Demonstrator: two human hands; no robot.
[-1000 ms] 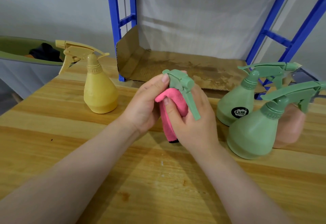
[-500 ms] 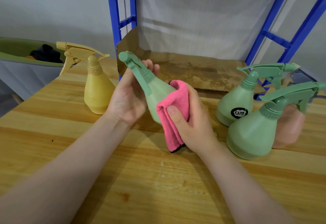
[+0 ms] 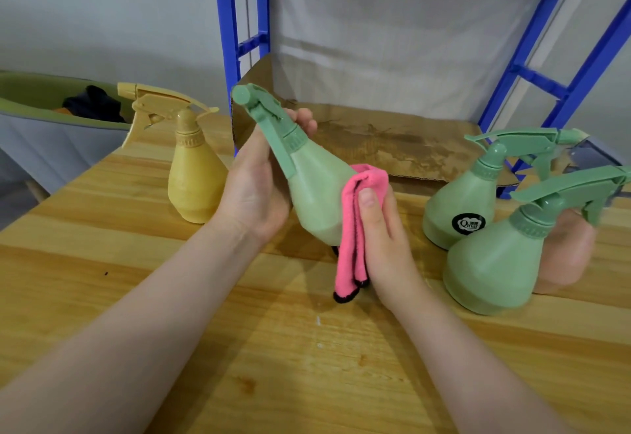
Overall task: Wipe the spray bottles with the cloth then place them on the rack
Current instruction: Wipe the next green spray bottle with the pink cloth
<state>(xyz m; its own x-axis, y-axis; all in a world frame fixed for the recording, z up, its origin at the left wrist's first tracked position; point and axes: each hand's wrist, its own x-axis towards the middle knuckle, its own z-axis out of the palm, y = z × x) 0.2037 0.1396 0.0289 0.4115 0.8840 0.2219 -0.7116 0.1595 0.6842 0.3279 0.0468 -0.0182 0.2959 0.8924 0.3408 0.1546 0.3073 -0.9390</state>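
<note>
My left hand (image 3: 254,184) grips the neck of a green spray bottle (image 3: 314,191), which is tilted with its nozzle pointing up and left. Against the bottle's right side my right hand (image 3: 382,232) holds a folded pink cloth (image 3: 353,228); its lower end hangs down to the table. A yellow spray bottle (image 3: 194,177) stands at the left. Two more green bottles (image 3: 461,205) (image 3: 495,263) and a pink one (image 3: 566,252) stand at the right. The blue rack (image 3: 239,24) rises behind, its low shelf lined with brown cardboard (image 3: 386,147).
The wooden table (image 3: 307,365) spreads in front of me. A grey-green bin (image 3: 41,126) with dark cloth inside sits past the table's left edge. A white sheet covers the wall behind the rack.
The bottle has turned from nozzle-toward-me to nozzle up and left. My left hand moved to its neck, and the cloth slid from the head down to the body.
</note>
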